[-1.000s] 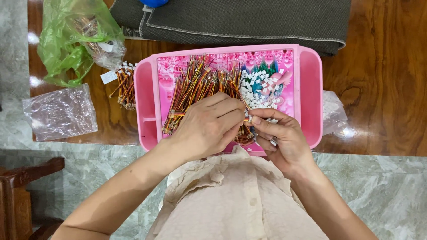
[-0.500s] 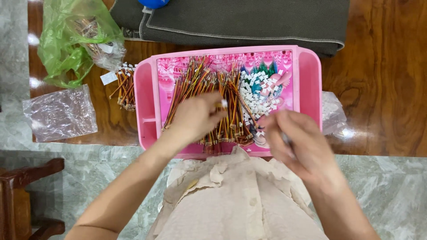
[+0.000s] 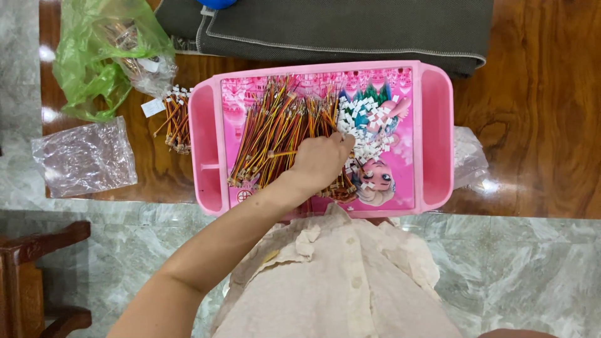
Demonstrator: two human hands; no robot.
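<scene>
A pink plastic tray (image 3: 437, 134) with a cartoon picture lies on the wooden table in front of me. It holds a heap of thin red, yellow and black wires (image 3: 269, 138) on the left and a pile of small white connectors (image 3: 369, 119) on the right. My left hand (image 3: 322, 159) rests on the wire heap, fingers curled, fingertips at the edge of the white connectors. Whether it pinches anything is hidden by the fingers. My right hand is out of view.
A small wire bundle (image 3: 177, 122) lies left of the tray. Further left are a green plastic bag (image 3: 94, 56) and a clear plastic bag (image 3: 84, 156). A dark folded cloth (image 3: 350, 28) lies behind the tray. A wooden chair (image 3: 37, 275) stands at the lower left.
My two hands were together at the tray's front; the right hand has pulled back out of view, and the left hand has moved right onto the wires near the connectors.
</scene>
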